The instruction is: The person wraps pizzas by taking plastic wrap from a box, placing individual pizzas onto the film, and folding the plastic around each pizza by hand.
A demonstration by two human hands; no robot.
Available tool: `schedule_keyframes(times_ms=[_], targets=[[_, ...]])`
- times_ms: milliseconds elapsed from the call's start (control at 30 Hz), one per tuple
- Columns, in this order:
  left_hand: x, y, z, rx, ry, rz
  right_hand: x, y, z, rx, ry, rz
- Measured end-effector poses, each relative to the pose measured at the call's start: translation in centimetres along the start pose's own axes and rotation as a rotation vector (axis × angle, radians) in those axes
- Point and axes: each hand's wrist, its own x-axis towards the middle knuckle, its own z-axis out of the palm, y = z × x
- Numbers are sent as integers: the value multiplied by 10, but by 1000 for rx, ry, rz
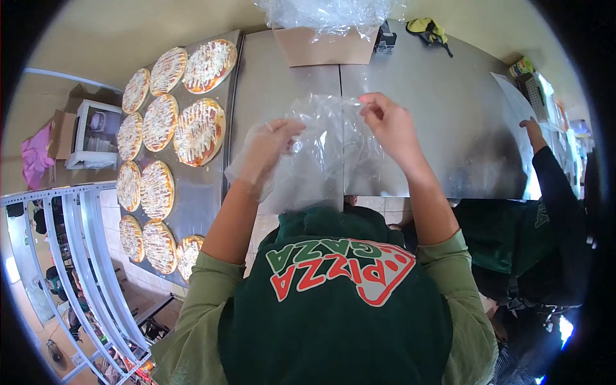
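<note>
A clear plastic bag (314, 151) is stretched between my two hands above the metal table. My right hand (390, 128) pinches its upper right edge between thumb and fingers. On the other side, my left hand (273, 144) has its fingers curled at the bag, and clear film lies over the hand and wrist. Whether that hand is inside the bag or behind a layer of it, I cannot tell. To the left of my left hand lie several round pizzas (200, 131) topped with white shreds and red sauce.
A cardboard box (327, 48) heaped with clear plastic bags (330, 13) stands at the back, beside a small black box (385, 40). A yellow-and-black item (428, 31) lies farther right. Another person's arm (545, 151) reaches over the table's right end. Metal shelving (90, 256) stands lower left.
</note>
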Motion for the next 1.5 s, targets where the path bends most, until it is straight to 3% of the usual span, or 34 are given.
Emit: schedule_keyframes(times_ms=[100,200,300,400,433,467,500,533,600,633,733,767,800,833,933,967,1000,1033,1100,1133,1267,1333,1433,1500], targets=[[-10,7,10,-285,9,-9,-5,-2,22,-35,50,-148],[-4,-2,-8,-767,-91,-75,-5,1,41,34,13,-6],[0,-1,-40,-854,-508,-65,12,32,43,176,-54,295],[-28,31,-7,-448,164,-7,18,18,47,276,-94,324],[-23,23,-2,-341,186,148,-4,-17,70,547,4,143],[-16,9,2,-234,207,300,-14,-30,81,484,82,-34],[-18,8,-3,-250,172,301,-25,-43,91,410,169,-205],[-22,12,-6,-266,136,301,-22,-29,85,4,231,-356],[-47,27,-35,-530,-62,-6,-14,14,72,-154,136,-157],[-50,22,-19,-461,34,-171,-10,17,66,-179,46,-65],[-23,3,-11,-269,267,-174,-35,-45,81,-95,-451,-91],[-33,4,-9,-303,195,-172,-50,-80,89,-77,-596,-144],[-47,14,-8,-333,118,-160,-47,-77,87,-56,-569,-189],[-52,23,-9,-360,39,-136,-34,-47,79,-36,-398,-115],[-49,36,-61,-678,46,-115,-2,67,31,234,175,449],[-38,29,-62,-685,166,-85,-4,80,25,425,278,592],[-19,13,-62,-681,277,-60,-8,83,28,567,345,668],[-5,-3,-61,-670,382,-36,-14,66,33,650,367,582],[7,-22,-62,-653,410,-82,-15,124,16,476,265,726],[12,-32,-63,-649,429,-100,-24,139,6,312,302,666],[19,-91,-71,-43,527,-126,-52,180,-17,-252,255,485],[24,-105,-76,234,540,-237,-57,185,-15,-305,282,419],[30,-119,-74,1268,882,506,-55,176,-11,-332,290,362],[27,-90,-48,1395,731,773,-49,167,-9,-317,273,341]])
